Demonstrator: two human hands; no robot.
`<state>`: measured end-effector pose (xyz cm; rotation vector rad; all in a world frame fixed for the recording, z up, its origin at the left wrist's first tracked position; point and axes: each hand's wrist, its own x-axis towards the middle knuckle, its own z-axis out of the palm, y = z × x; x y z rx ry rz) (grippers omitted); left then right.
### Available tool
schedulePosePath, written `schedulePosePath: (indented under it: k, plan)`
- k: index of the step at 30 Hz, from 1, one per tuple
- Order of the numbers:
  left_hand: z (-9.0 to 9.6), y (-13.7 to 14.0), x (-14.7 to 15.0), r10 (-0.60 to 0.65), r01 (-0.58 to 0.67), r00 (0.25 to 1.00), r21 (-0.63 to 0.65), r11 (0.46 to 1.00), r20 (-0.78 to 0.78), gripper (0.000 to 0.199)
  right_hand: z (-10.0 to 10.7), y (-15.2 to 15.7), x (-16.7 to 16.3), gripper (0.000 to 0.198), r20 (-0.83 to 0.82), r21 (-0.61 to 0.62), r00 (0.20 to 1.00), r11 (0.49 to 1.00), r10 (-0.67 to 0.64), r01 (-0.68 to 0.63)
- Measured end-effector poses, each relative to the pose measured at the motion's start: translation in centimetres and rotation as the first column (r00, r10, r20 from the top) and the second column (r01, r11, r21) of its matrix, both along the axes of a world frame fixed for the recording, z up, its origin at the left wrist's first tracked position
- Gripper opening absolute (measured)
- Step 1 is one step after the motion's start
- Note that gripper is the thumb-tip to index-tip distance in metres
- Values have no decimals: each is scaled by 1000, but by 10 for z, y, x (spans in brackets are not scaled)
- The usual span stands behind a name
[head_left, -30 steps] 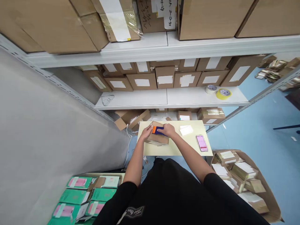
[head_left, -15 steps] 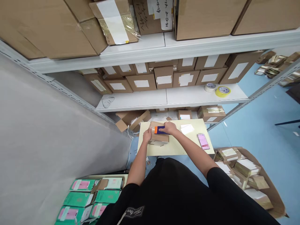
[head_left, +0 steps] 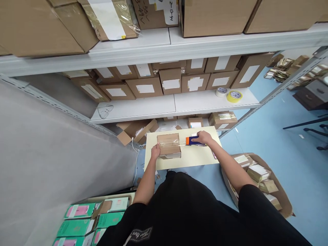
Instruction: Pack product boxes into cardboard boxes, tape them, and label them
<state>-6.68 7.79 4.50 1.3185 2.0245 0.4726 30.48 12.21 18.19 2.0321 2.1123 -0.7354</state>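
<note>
A small brown cardboard box (head_left: 168,145) sits on the pale yellow table (head_left: 191,159), with a strip of clear tape across its top. My left hand (head_left: 155,151) grips the box at its left side. To the right of the box, my right hand (head_left: 204,137) is closed around a dark blue tape dispenser (head_left: 192,140) with an orange front end. Clear tape (head_left: 182,142) stretches through the air from the box's right edge to the dispenser. Behind my right hand, white paper shows in part, and my right wrist mostly covers a phone (head_left: 214,155).
Two tape rolls, one white (head_left: 221,92) and one yellow (head_left: 234,96), lie on the shelf (head_left: 151,107) before several labelled boxes. A large open carton (head_left: 284,198) of parcels stands on the floor at right. Green boxes (head_left: 74,227) are stacked at lower left.
My right hand has moved right with the tape dispenser, drawing tape out from over the box. My left hand stays at the box's left side. The view has shifted.
</note>
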Motion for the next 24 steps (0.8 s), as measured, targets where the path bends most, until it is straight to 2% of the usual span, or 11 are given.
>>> schedulePosePath:
  k: [6, 9, 13, 20, 24]
  plan:
    - [2, -4, -1, -15, 15, 999, -7, 1000, -30, 67, -17, -13, -62, 46, 120, -66, 993, 998, -17, 25]
    - [3, -3, 1, -14, 14, 999, -5, 1000, -47, 68, -27, -26, -89, 39, 119, -56, 993, 998, -25, 32]
    - [5, 0, 3, -14, 15, 998, 6, 1000, -65, 69, -30, -28, -95, 39, 108, -28, 994, 999, -25, 28]
    - [6, 0, 4, -13, 15, 994, 21, 1000, -108, 68, -35, -15, -104, 33, 102, -44, 995, 999, 7, -2]
    - [6, -1, 2, -14, 17, 993, 26, 1000, -117, 67, -37, -10, -108, 36, 93, -44, 996, 999, -10, 14]
